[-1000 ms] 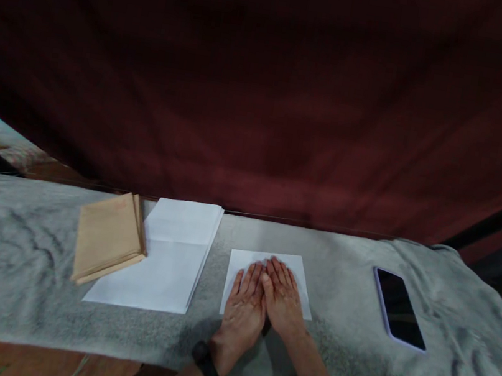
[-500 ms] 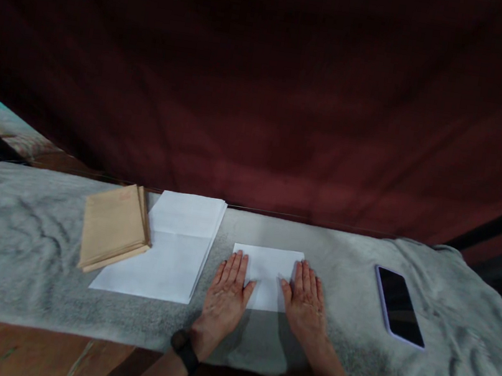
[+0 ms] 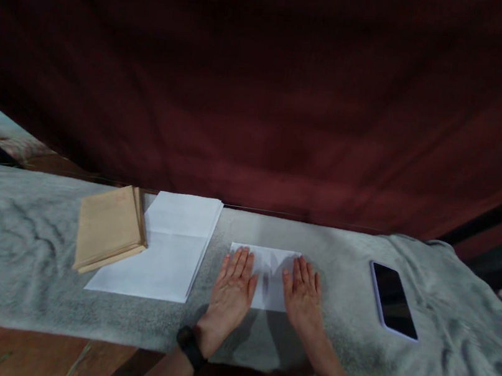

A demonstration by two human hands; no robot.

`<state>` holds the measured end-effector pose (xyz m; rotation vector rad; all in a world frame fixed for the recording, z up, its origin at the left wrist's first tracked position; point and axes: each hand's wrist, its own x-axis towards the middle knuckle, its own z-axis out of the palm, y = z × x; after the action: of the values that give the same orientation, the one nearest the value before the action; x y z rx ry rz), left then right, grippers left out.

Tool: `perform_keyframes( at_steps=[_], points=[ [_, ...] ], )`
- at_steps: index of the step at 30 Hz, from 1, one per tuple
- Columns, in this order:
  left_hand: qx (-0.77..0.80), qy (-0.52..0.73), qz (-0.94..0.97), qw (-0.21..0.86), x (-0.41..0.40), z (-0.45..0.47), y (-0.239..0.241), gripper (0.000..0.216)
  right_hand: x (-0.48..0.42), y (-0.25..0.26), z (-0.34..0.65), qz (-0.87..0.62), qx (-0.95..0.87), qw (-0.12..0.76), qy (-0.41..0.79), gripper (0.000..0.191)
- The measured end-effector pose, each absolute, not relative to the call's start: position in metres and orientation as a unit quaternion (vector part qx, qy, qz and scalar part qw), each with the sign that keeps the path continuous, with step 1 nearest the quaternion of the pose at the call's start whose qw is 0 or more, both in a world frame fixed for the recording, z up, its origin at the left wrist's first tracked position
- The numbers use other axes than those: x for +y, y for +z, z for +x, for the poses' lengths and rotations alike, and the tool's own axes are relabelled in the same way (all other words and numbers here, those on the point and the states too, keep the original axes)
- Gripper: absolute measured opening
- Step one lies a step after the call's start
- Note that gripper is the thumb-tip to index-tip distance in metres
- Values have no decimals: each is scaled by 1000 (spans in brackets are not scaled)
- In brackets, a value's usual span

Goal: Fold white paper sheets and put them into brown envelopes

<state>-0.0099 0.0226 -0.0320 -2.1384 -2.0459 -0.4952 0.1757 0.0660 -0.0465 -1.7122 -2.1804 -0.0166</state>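
Note:
A small white sheet of paper (image 3: 269,291), which looks folded, lies on the grey cloth between my hands. My left hand (image 3: 232,289) rests flat on its left side, fingers stretched forward and thumb toward the middle. On the right side of the paper my right hand (image 3: 305,293) lies flat too, its fingers a little apart. Both palms face down and neither hand grips anything. The paper's side edges are partly hidden under the hands. A dark watch or band (image 3: 190,345) is on my left wrist.
Left of the hands is a stack of larger white paper (image 3: 168,264), with brown envelopes (image 3: 108,223) overlapping its left part. A phone in a lilac case (image 3: 394,300) lies to the right. Grey cloth (image 3: 20,279) covers the surface; a dark red curtain (image 3: 265,121) hangs behind.
My left hand has shifted slightly inward and forward over the paper, and its thumb sits closer to the fingers. My right thumb has also drawn in. The view has shifted slightly.

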Motion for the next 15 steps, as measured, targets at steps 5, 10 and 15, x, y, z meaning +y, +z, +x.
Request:
perform_keyframes(
  at_steps=[5,10,15],
  points=[
    [-658,-154,-737,29,36,12,-37,53,72,-38,150,-542,-808,220,75,57],
    [-661,-137,-737,20,41,15,-45,56,71,-45,137,-485,-846,216,46,52],
    [-667,-157,-727,43,38,2,-51,52,72,-60,146,-501,-835,223,-46,51]
  ],
)
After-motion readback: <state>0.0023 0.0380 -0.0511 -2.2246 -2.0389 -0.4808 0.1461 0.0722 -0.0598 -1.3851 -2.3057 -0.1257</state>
